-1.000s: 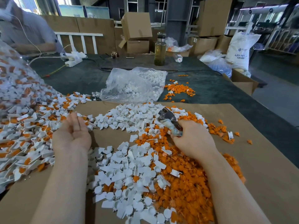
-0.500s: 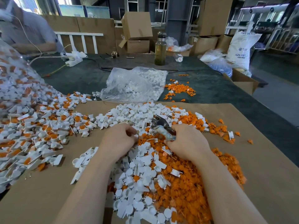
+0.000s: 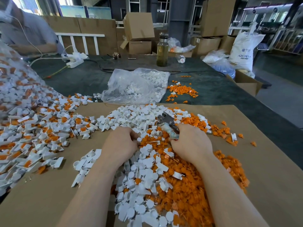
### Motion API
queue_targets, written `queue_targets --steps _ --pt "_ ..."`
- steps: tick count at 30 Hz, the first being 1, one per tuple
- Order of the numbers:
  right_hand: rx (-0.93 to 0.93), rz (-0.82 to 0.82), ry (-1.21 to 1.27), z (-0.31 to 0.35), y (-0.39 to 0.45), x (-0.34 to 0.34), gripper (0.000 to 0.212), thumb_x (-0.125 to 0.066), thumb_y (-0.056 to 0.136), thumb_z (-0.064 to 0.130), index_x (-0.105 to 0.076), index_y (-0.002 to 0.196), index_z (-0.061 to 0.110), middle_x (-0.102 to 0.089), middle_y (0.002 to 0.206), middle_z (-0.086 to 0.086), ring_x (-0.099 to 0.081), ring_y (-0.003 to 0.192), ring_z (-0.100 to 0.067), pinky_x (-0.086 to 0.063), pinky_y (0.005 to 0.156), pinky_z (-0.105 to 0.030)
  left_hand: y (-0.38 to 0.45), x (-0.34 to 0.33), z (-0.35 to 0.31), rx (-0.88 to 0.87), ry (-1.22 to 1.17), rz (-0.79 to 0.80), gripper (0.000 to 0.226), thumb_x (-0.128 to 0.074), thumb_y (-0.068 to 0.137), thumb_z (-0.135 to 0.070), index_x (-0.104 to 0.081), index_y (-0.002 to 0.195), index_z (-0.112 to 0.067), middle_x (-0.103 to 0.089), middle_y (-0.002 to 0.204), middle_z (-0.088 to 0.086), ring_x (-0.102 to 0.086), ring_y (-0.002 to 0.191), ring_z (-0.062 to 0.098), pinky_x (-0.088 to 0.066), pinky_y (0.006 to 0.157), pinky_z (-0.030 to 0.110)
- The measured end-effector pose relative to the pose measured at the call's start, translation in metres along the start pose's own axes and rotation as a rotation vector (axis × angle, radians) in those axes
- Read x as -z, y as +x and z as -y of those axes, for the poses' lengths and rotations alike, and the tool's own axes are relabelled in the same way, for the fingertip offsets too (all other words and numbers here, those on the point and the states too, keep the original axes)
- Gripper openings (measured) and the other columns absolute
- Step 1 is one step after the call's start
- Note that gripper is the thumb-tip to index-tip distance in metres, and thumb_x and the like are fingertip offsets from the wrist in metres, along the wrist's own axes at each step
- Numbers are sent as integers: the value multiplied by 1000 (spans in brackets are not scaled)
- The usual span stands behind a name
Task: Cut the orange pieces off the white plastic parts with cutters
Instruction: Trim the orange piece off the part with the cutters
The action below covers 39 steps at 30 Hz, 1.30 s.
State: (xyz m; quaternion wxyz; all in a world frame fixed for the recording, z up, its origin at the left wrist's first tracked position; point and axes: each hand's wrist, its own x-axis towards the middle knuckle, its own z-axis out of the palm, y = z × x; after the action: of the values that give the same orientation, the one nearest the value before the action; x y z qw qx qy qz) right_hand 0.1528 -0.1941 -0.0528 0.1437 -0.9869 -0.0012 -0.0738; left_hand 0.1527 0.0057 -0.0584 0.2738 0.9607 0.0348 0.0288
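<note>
A worker's right hand (image 3: 191,142) wraps its curled fingers around the pale handles of a pair of metal cutters (image 3: 167,123), the steel head pointing up and away over a heap of plastic parts on a sheet of brown cardboard (image 3: 262,169). The left hand (image 3: 120,143) lies knuckles-up just beside it, fingers (image 3: 131,134) curled under and pressed together at the edge of the heap; what they pinch is hidden beneath the hand, so whether it holds a part cannot be told. Between and below the two hands lies a mixed mound of trimmed white plastic parts (image 3: 142,185) and loose orange pieces (image 3: 193,185), the orange thickest under the right forearm. To the left, uncut white parts with orange pieces still attached (image 3: 41,126) spill from a clear bag (image 3: 14,82) across the cardboard's edge. A second clear bag of white parts (image 3: 136,86) and a small scatter of orange offcuts (image 3: 181,90) lie on the dark green table (image 3: 213,89) behind, with a bottle (image 3: 162,49) farther back. A second earlier the left hand lay flat and open on the uncut pile at the left; it has since crossed to the centre and closed, while the right hand has kept its hold on the cutters in nearly the same place.
</note>
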Motion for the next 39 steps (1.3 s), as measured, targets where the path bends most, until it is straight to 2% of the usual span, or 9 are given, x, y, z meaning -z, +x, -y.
queue_targets --steps 6,11,16,20,24,27,29,34,39 --pt "-6 -126 160 1 2 5 22 -62 89 40 -46 82 27 -49 71 12 -48 62 -8 -33 46 -24 -3 4 -1 -100 -36 70 20 -60 88 -11 -62 89 -31 -56 100 -7 -58 82 7 -42 62 18" --pt "19 -144 276 0 3 5 11 -61 90 29 -52 86 23 -50 71 12 -48 62 -7 -30 48 -23 -1 8 3 -36 -161 157 19 -69 82 -15 -65 87 -33 -66 88 -12 -61 79 1 -48 61 14" --pt "68 -174 315 4 1 6 7 -59 89 28 -52 88 27 -54 73 13 -51 63 -6 -33 48 -22 -2 5 -3 -23 -75 104 17 -72 84 -21 -62 76 -33 -63 81 -15 -58 75 -1 -46 60 14" --pt "96 -193 341 7 -1 6 8 -59 88 26 -52 88 28 -54 72 13 -51 63 -7 -34 49 -21 -5 2 -5 -42 -54 9 10 -68 88 -30 -61 81 -31 -64 83 -13 -56 76 0 -45 59 19" --pt "110 -209 439 9 -3 8 10 -62 90 24 -54 94 28 -55 76 14 -54 67 -7 -34 52 -19 -6 5 -10 12 -359 -84 6 -61 94 -33 -63 89 -29 -68 82 -13 -63 67 2 -48 57 22" --pt "117 -234 621 12 -5 10 13 -65 90 22 -57 98 29 -59 82 16 -57 73 -5 -42 59 -20 -10 8 -20 126 -909 -39 4 -60 96 -21 -64 97 -22 -77 83 -3 -74 77 13 -60 75 36" --pt "119 -244 700 14 -5 11 15 -66 90 23 -61 103 28 -61 84 17 -57 72 -3 -42 60 -19 -12 10 -28 199 -1178 -32 6 -59 95 -15 -64 97 -17 -78 84 4 -75 81 17 -59 75 33" --pt "154 -290 817 18 -8 13 21 -68 90 21 -58 90 39 -62 77 18 -59 70 7 -43 57 -9 -14 10 -37 223 -1335 -16 14 -71 89 -22 -76 96 -11 -75 77 4 -68 65 11 -56 59 22" --pt "191 -286 907 21 -9 10 20 -67 90 17 -60 91 36 -63 72 28 -57 65 9 -43 58 -8 -18 5 -44 236 -1456 -56 9 -73 88 -16 -70 94 -11 -75 73 -3 -75 71 17 -57 53 21"
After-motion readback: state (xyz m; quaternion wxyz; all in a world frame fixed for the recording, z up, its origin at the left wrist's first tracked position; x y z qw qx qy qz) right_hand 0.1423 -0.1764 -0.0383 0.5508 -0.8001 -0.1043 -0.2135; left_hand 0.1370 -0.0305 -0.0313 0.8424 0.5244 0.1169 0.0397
